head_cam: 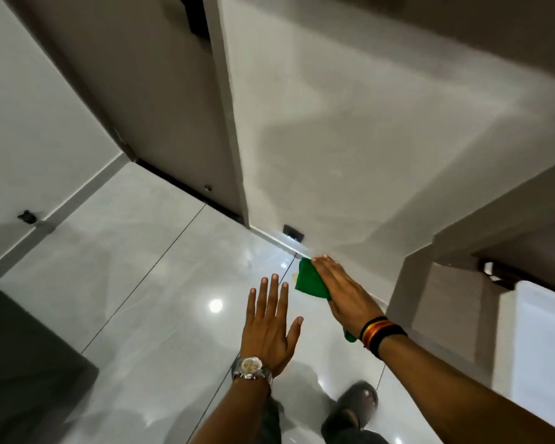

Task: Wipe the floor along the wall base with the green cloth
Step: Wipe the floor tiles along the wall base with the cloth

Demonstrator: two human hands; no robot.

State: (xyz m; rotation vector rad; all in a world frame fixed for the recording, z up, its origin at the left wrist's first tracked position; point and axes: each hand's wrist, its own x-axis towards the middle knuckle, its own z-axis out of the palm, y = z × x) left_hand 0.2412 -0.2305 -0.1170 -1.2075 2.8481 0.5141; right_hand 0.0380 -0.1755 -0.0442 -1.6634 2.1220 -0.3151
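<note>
The green cloth (311,281) lies on the glossy white tiled floor (148,257) right where it meets the base of the white wall (350,155). My right hand (346,291) lies flat on top of the cloth, fingers pointing along the wall base; a striped wristband sits on that wrist. A corner of the cloth sticks out behind the wrist. My left hand (269,325) is spread flat with fingers apart, just left of the cloth, holding nothing; whether it touches the floor I cannot tell. A silver watch is on its wrist.
A small dark wall fitting (293,232) sits low on the wall just beyond the cloth. A closed grey door (161,100) stands to the left of the wall. A dark cabinet (23,363) fills the lower left. My dark slipper (354,408) is below the hands.
</note>
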